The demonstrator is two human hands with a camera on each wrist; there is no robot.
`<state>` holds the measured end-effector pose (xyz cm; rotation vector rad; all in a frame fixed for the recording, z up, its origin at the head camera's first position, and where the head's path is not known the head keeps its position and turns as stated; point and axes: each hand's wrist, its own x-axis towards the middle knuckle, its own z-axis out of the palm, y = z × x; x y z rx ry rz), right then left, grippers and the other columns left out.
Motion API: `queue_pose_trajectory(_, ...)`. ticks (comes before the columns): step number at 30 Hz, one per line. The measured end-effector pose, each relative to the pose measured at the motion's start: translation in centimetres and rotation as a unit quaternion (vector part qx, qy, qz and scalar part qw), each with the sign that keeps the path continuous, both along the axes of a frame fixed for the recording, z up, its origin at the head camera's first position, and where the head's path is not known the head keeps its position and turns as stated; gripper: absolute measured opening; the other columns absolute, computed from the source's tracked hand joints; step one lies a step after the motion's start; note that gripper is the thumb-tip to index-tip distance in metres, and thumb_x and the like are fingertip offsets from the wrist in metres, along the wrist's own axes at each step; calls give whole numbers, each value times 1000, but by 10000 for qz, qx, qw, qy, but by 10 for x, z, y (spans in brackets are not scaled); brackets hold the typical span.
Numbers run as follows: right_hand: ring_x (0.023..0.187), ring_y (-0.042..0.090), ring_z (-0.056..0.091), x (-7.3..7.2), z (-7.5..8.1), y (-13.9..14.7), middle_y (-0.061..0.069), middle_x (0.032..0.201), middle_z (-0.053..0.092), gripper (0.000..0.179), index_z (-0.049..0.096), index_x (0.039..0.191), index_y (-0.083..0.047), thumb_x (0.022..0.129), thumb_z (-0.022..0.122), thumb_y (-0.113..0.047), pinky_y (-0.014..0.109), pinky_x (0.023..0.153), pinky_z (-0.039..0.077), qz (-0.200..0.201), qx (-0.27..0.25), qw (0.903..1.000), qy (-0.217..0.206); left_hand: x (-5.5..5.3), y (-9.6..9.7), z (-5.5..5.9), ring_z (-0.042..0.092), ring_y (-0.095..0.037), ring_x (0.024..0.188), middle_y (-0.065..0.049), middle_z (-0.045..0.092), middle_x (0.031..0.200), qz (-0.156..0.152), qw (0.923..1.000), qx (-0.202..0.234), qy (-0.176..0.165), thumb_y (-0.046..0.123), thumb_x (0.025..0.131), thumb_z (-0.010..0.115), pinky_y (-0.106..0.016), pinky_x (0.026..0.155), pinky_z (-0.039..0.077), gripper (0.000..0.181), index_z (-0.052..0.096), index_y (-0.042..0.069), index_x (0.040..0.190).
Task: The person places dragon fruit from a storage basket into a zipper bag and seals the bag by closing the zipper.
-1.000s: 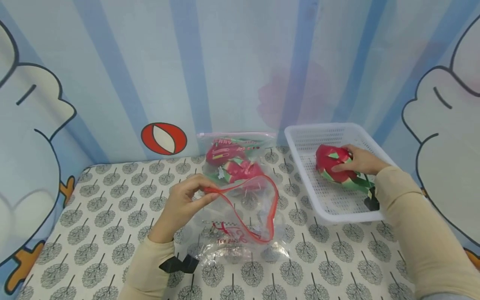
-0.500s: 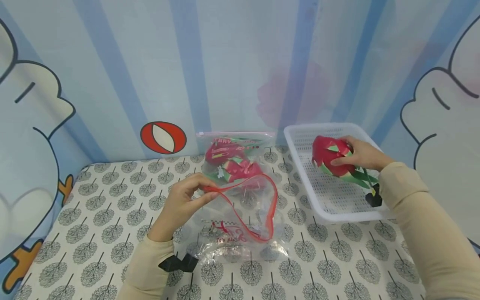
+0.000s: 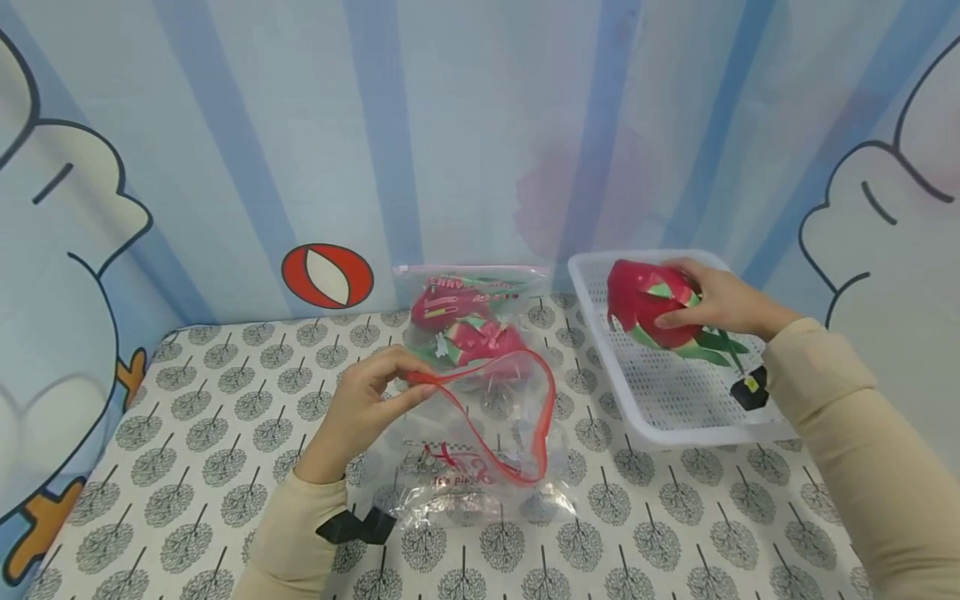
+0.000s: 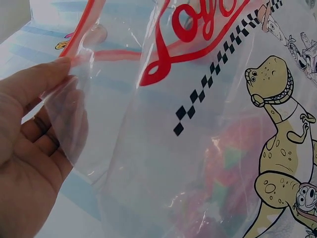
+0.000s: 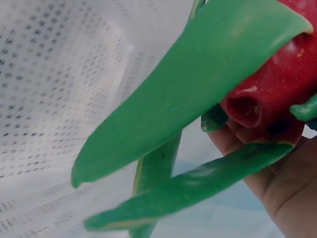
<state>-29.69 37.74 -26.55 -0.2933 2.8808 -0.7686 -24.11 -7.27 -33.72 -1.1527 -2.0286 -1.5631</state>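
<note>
My left hand [image 3: 371,404] pinches the red-edged mouth of a clear printed zip bag [image 3: 480,467], its opening gaping toward the right. In the left wrist view the bag [image 4: 148,163] shows red lettering and a cartoon dinosaur. With my right hand [image 3: 720,300] I grip a red dragon fruit [image 3: 645,304] with green scales, held over the white basket. Long green scales [image 5: 163,94] hang from the dragon fruit in the right wrist view, where part of the palm shows behind it.
The white perforated basket [image 3: 637,417] stands at the right of the tree-patterned cloth [image 3: 247,450]. Behind the open bag lies a second clear zip bag [image 3: 472,271] with red and green dragon fruits [image 3: 487,340] inside. A striped cartoon backdrop [image 3: 480,125] rises behind the table.
My right hand has lifted the dragon fruit off the basket's floor and moved it up and slightly left. The left hand and the bag have stayed in place.
</note>
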Motion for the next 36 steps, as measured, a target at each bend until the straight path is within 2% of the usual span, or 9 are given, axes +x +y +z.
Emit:
queue_pose_trajectory(6, 103, 30, 60, 9, 16, -18, 20, 124, 57, 86, 31, 145, -6, 77, 80, -27, 41, 77, 58, 318, -128, 9992, 188, -1, 0, 0, 59, -4, 82, -10, 67, 88, 0, 10000, 34, -1, -9, 79, 70, -19, 72, 50, 20, 69, 2, 96)
queue_pose_trajectory(14, 103, 28, 61, 18, 30, -36, 17, 121, 61, 84, 37, 141, -8, 74, 83, -26, 42, 79, 57, 596, 49, 9974, 409, -3, 0, -1, 57, -5, 81, -10, 66, 89, -177, 9995, 228, -117, -10, 81, 68, -20, 69, 47, 19, 69, 1, 96)
queue_pose_trajectory(18, 103, 29, 61, 22, 35, -42, 16, 120, 60, 84, 38, 141, -9, 73, 83, -26, 42, 76, 58, 672, 102, 9967, 455, -2, 1, 0, 57, -5, 80, -9, 66, 89, -222, 9993, 257, -171, -10, 82, 68, -21, 68, 47, 18, 69, 1, 96)
queue_pose_trajectory(22, 102, 28, 61, 27, 39, -49, 14, 119, 60, 82, 41, 139, -11, 71, 84, -26, 40, 73, 59, 810, 134, 9952, 533, -3, -1, 0, 57, -6, 81, -9, 66, 89, -200, 9995, 208, -87, -9, 82, 68, -21, 68, 47, 19, 68, 2, 97)
queue_pose_trajectory(30, 98, 20, 61, 32, 47, -63, 3, 115, 62, 78, 47, 135, -18, 68, 85, -25, 30, 71, 58, 1299, 231, 9880, 804, -5, 0, 0, 58, -5, 80, -10, 66, 87, -130, 9997, 214, 13, -9, 81, 69, -19, 70, 48, 19, 68, 2, 97)
queue_pose_trajectory(36, 102, 23, 60, 37, 51, -74, 3, 119, 61, 81, 46, 136, -19, 66, 86, -25, 35, 74, 59, 1593, 211, 9845, 699, -4, 2, 0, 59, -5, 81, -10, 66, 88, -48, 9998, 193, -41, -9, 81, 69, -18, 73, 49, 20, 69, 2, 97)
